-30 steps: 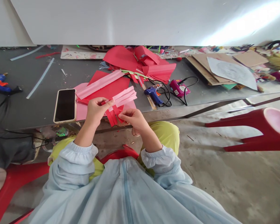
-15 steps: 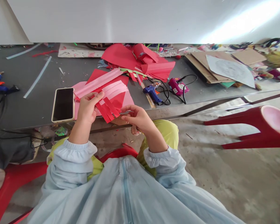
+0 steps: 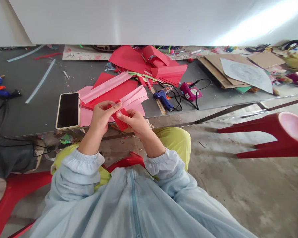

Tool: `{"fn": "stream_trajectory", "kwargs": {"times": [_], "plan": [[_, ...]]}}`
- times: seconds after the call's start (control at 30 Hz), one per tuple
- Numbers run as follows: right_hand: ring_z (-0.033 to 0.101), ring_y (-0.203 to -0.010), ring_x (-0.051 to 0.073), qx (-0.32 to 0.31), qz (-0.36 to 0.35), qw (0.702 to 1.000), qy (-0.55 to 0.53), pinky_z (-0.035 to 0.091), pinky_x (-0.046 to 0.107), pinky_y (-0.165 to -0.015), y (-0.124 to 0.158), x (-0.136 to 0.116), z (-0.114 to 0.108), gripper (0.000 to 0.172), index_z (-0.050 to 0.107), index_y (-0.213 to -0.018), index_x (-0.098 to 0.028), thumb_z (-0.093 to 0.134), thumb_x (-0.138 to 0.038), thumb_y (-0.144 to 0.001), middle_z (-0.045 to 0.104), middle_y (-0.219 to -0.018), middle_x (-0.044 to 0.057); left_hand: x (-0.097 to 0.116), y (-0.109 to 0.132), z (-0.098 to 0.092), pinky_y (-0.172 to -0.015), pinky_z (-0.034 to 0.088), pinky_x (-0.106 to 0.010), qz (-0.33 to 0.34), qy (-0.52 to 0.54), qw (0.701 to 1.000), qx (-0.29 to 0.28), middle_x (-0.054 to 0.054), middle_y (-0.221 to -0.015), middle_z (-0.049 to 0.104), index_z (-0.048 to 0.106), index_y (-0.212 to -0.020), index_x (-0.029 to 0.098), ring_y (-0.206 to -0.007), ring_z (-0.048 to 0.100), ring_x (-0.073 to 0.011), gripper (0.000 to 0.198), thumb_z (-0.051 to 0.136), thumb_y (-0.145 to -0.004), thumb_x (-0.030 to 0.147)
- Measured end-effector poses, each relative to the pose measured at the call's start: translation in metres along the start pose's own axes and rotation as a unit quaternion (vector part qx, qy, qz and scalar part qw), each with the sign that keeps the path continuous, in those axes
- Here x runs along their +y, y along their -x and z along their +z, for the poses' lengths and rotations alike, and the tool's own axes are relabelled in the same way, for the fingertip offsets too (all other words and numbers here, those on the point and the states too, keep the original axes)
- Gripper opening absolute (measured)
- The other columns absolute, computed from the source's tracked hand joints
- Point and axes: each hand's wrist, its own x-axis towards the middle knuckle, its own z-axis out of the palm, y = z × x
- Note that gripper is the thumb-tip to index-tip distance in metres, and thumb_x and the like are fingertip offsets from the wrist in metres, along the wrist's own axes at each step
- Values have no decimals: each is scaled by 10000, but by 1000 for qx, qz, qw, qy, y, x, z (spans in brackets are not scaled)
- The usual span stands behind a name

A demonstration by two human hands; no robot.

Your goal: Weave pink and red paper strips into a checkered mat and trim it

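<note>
My left hand (image 3: 103,116) and my right hand (image 3: 134,120) meet just in front of the table edge, both pinched on a bundle of red and pink paper strips (image 3: 132,98). The pink ends fan out up and to the right; the red ends (image 3: 120,123) show between my fingers. Under the bundle, flat red and pink paper sheets (image 3: 111,91) lie on the grey table (image 3: 27,109). A phone (image 3: 68,110) lies face up just left of my left hand.
A pile of red paper (image 3: 149,64) sits further back. A blue glue gun (image 3: 162,98) and a pink one (image 3: 190,92) with black cords lie right of the sheets. Cardboard (image 3: 238,71) is at the far right, another glue gun (image 3: 0,89) at the far left, a tipped red chair (image 3: 275,135) on the floor.
My right hand moved left to join my left hand on the strips. The bundle swung so its pink ends point up and right again, and the red ends are now gathered between my fingers.
</note>
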Motion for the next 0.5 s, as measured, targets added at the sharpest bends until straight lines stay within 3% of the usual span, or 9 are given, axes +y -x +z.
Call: {"fn": "stream_trajectory", "kwargs": {"times": [0.2, 0.4, 0.5], "plan": [[308, -450, 37, 15, -4, 999, 29, 175, 244, -462, -3, 1, 1, 495, 533, -515, -160, 880, -504, -592, 397, -454, -70, -5, 2, 2, -421, 311, -196, -15, -16, 1000, -3, 59, -487, 506, 622, -521, 171, -457, 441, -47, 441, 964, -402, 423], [417, -460, 59, -9, 15, 998, 68, 291, 229, -458, 5, -11, -2, 452, 552, -568, -164, 911, -428, -491, 505, -480, -60, -4, 0, 3, -512, 412, -194, 14, -8, 1000, 8, 61, -509, 517, 630, -505, 173, -507, 464, -44, 432, 970, -382, 409], [421, -475, 58, -25, 28, 996, 75, 295, 227, -463, 4, -12, -2, 477, 548, -588, -165, 915, -451, -485, 508, -500, -62, -4, 0, 3, -493, 403, -192, 8, -9, 1000, 10, 67, -502, 506, 622, -503, 171, -486, 443, -38, 444, 972, -370, 410]]}}
